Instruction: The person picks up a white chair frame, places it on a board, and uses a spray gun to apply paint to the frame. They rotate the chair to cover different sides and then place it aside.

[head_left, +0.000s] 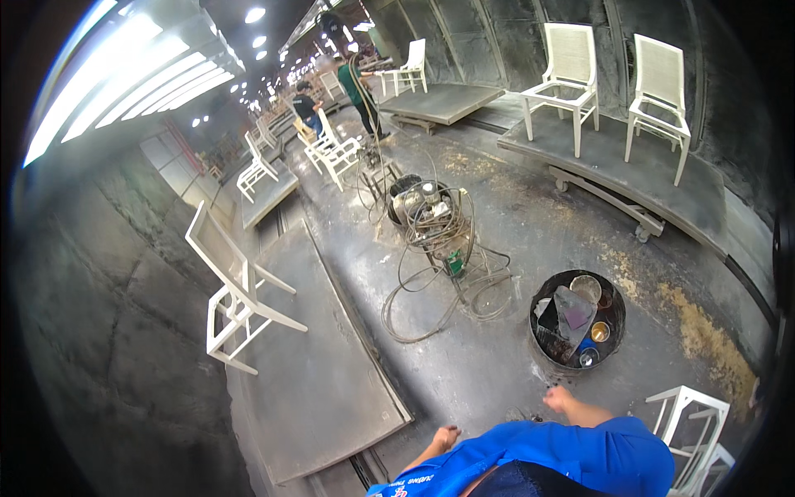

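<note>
My left hand hangs low in front of me with its fingers curled in. Nothing shows sticking out of it. My right hand is also loosely closed, held out over the floor, and no object can be seen in it. Just beyond the right hand stands a round black bin on the floor. Inside it are a purplish-grey flat piece, a cup of amber liquid, a round pale lid and a small blue-and-clear container. Neither hand touches the bin.
White chairs stand on low platforms to the left and right. A white stool-like frame is close by my right side. Tangled hoses surround equipment on the floor ahead. Two people work farther off.
</note>
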A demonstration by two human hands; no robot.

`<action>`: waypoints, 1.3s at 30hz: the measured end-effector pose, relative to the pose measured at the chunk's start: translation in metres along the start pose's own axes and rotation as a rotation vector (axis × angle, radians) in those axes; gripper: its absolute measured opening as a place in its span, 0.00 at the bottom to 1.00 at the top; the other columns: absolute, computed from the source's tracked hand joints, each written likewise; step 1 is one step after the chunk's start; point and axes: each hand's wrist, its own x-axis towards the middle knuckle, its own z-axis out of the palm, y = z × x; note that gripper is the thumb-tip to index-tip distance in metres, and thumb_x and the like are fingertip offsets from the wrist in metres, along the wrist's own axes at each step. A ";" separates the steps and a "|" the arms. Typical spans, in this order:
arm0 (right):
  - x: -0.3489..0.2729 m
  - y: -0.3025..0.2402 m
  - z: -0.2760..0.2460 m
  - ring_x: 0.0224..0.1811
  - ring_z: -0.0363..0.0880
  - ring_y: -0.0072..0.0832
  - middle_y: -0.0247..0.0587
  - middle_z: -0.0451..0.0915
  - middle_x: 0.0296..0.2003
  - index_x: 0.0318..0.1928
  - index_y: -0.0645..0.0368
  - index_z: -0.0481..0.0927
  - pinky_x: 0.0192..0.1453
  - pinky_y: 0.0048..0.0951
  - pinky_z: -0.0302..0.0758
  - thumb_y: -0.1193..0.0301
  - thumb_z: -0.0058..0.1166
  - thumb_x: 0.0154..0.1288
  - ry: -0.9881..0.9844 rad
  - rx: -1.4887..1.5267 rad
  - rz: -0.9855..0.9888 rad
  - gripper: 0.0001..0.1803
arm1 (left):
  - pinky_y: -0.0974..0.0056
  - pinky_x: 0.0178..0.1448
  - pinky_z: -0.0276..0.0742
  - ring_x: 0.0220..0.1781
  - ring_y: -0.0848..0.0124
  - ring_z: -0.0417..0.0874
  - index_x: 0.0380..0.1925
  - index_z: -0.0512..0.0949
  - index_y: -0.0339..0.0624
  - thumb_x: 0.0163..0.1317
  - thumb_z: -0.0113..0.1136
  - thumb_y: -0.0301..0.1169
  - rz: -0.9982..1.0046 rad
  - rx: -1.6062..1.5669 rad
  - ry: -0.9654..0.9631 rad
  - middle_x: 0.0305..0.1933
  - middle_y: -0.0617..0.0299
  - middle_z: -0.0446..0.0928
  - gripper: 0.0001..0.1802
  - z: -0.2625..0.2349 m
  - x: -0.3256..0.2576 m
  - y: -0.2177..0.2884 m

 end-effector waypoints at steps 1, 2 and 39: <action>0.009 -0.026 -0.019 0.45 0.88 0.38 0.48 0.88 0.44 0.57 0.55 0.85 0.48 0.40 0.84 0.57 0.64 0.65 0.002 0.113 0.045 0.24 | 0.57 0.65 0.79 0.61 0.55 0.85 0.66 0.78 0.47 0.69 0.62 0.47 -0.014 -0.095 0.011 0.59 0.45 0.84 0.30 -0.005 0.010 0.011; 0.016 -0.048 -0.034 0.50 0.88 0.39 0.49 0.88 0.50 0.59 0.55 0.84 0.55 0.40 0.83 0.56 0.66 0.65 0.001 0.243 0.107 0.26 | 0.57 0.65 0.79 0.61 0.55 0.85 0.66 0.78 0.47 0.69 0.62 0.47 0.087 -0.091 0.038 0.59 0.45 0.84 0.30 -0.011 0.019 0.023; 0.257 -0.348 -0.097 0.56 0.85 0.46 0.51 0.87 0.51 0.53 0.55 0.88 0.61 0.43 0.80 0.51 0.67 0.61 0.014 -0.066 0.132 0.26 | 0.56 0.53 0.85 0.48 0.58 0.89 0.58 0.83 0.37 0.66 0.65 0.44 0.546 0.161 -0.019 0.51 0.47 0.87 0.27 -0.319 0.290 0.132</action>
